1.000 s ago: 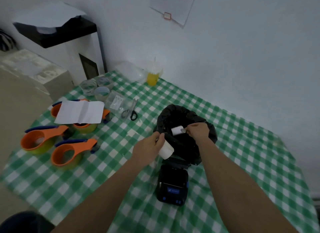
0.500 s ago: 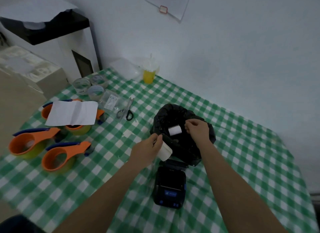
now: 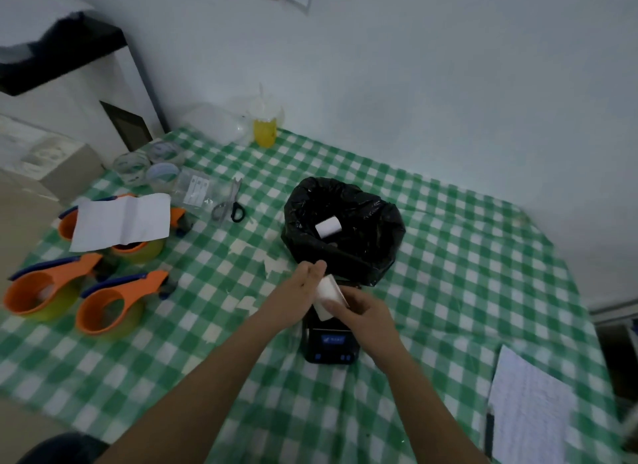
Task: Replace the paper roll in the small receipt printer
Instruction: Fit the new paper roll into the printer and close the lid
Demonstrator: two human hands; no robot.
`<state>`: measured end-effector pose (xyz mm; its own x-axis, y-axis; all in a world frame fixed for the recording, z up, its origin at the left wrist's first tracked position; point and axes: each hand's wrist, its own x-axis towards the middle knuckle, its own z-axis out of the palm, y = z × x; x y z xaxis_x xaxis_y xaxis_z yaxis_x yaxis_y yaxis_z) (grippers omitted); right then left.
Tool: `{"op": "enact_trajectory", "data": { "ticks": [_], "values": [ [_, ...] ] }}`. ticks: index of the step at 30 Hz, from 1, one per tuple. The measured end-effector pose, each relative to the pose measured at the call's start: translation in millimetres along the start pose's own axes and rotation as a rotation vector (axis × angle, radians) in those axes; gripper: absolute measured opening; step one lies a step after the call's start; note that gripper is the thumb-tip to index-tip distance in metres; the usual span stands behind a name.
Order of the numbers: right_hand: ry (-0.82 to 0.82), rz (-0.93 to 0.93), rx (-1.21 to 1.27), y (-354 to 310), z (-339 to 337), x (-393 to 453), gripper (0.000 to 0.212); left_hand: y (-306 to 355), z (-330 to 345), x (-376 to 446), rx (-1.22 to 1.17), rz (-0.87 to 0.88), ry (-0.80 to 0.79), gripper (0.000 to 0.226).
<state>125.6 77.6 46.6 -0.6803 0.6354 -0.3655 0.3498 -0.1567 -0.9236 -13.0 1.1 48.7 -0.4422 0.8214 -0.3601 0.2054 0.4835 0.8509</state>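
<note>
A small black receipt printer [image 3: 329,346] with a blue front label sits on the green checked tablecloth near the middle. Right above it, my left hand [image 3: 300,291] and my right hand [image 3: 362,315] both hold a white paper roll [image 3: 326,296]. The roll hides the printer's rear part. Behind the printer stands a black bag-lined bin [image 3: 345,228], and another white roll [image 3: 328,227] lies inside it.
Three orange tape dispensers [image 3: 103,304] stand at the left, one under a white sheet [image 3: 121,222]. Scissors [image 3: 229,204], clear tape rolls [image 3: 162,173] and a yellow drink cup [image 3: 265,128] lie further back. A printed paper [image 3: 528,412] lies at the right front.
My right hand left the bin, with the other roll lying inside, and came down to the roll in my left hand. Both hands now sit lower, over the printer.
</note>
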Motion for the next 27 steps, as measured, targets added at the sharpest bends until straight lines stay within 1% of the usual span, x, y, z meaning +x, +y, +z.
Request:
{"op": "enact_trajectory", "data": {
  "ticks": [1, 2, 3, 4, 5, 7, 8, 10, 13, 14, 16, 18, 19, 24, 26, 27],
  "values": [
    [0.050, 0.068, 0.091, 3.2, 1.5, -0.4, 0.025, -0.4, 0.5, 0.1, -0.046, -0.014, 0.001, 0.070],
    [0.084, 0.140, 0.190, 5.8, 2.7, -0.8, 0.023, -1.0, 1.7, -0.7, -0.058, -0.005, 0.001, 0.072],
    [0.106, 0.202, 0.282, 7.7, 3.3, -2.4, 0.023, 0.2, 3.7, -4.0, -0.040, 0.030, 0.003, 0.066],
    [0.117, 0.252, 0.354, 8.5, 3.1, -4.7, 0.023, -0.2, 5.7, -8.0, 0.025, 0.081, -0.004, 0.060],
    [0.120, 0.288, 0.408, 8.1, 2.6, -6.3, 0.024, -2.3, 7.4, -10.2, 0.124, 0.144, -0.018, 0.062],
    [0.111, 0.326, 0.465, 5.0, 1.8, -9.9, 0.025, -5.6, 10.8, -13.2, 0.313, 0.262, -0.055, 0.075],
    [0.105, 0.327, 0.469, 4.1, 1.3, -11.2, 0.025, -8.5, 12.5, -12.6, 0.346, 0.297, -0.061, 0.073],
    [0.097, 0.309, 0.417, 4.7, -0.4, -13.3, 0.025, -8.4, 12.3, -11.1, 0.296, 0.300, -0.061, 0.066],
    [0.065, 0.238, 0.408, 7.4, -11.4, -18.6, 0.032, -3.1, 8.0, -7.3, 0.070, 0.220, -0.118, 0.064],
    [0.038, 0.196, 0.412, 8.9, -18.4, -21.3, 0.038, -1.4, 5.0, -6.4, -0.005, 0.189, -0.144, 0.062],
    [-0.054, 0.082, 0.315, 9.3, -32.9, -27.3, 0.057, 3.1, -2.7, -5.1, -0.110, 0.145, -0.194, 0.058],
    [-0.132, -0.030, 0.155, 6.5, -40.0, -32.3, 0.067, 4.8, -9.7, -1.8, -0.152, 0.119, -0.246, 0.055],
    [-0.128, -0.074, 0.064, 3.7, -40.6, -33.0, 0.069, 5.6, -12.3, 0.2, -0.162, 0.107, -0.279, 0.054],
    [-0.021, -0.295, -0.511, -12.5, -45.4, -20.7, 0.062, 12.1, -18.0, 2.2, -0.197, 0.050, -0.463, 0.047],
    [-0.060, -0.404, -0.688, -15.0, -48.2, -16.3, 0.061, 11.8, -22.8, 3.0, -0.186, -0.008, -0.543, 0.042],
    [-0.101, -0.432, -0.731, -15.7, -48.4, -14.4, 0.058, 10.0, -25.0, 4.6, -0.170, -0.038, -0.584, 0.040]
  ]
}}
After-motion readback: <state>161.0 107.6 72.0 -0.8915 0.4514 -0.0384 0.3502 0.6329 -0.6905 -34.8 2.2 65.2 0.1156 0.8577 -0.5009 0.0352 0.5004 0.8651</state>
